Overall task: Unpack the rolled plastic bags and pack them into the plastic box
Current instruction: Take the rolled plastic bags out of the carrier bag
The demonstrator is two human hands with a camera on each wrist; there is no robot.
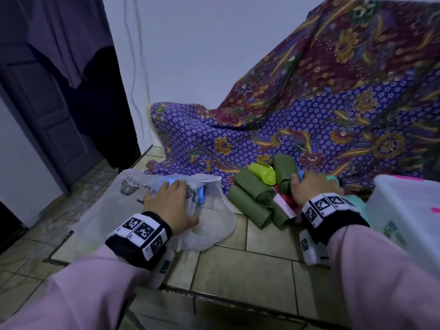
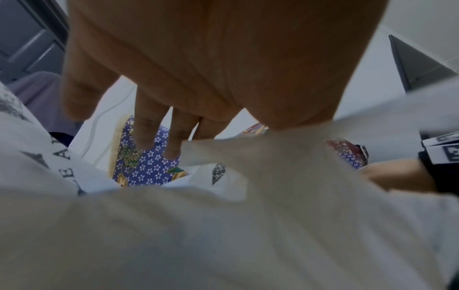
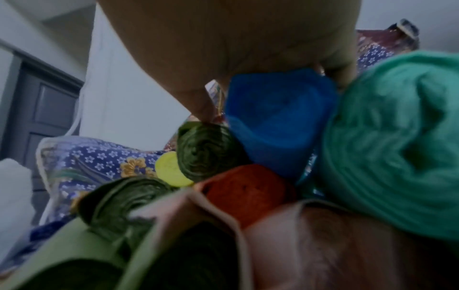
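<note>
Plastic box (image 1: 400, 201) half out of frame

The head view looks forward and down over both wrists onto the tiled floor (image 1: 238, 265), facing the batik cloth (image 1: 309, 120) at the wall. The left wrist view sits close under the left hand (image 2: 211, 58), looking over the white bag (image 2: 223, 235); the right wrist view looks past the right hand (image 3: 223, 39) at the blue roll (image 3: 278, 121), and all three share the cloth.
</note>
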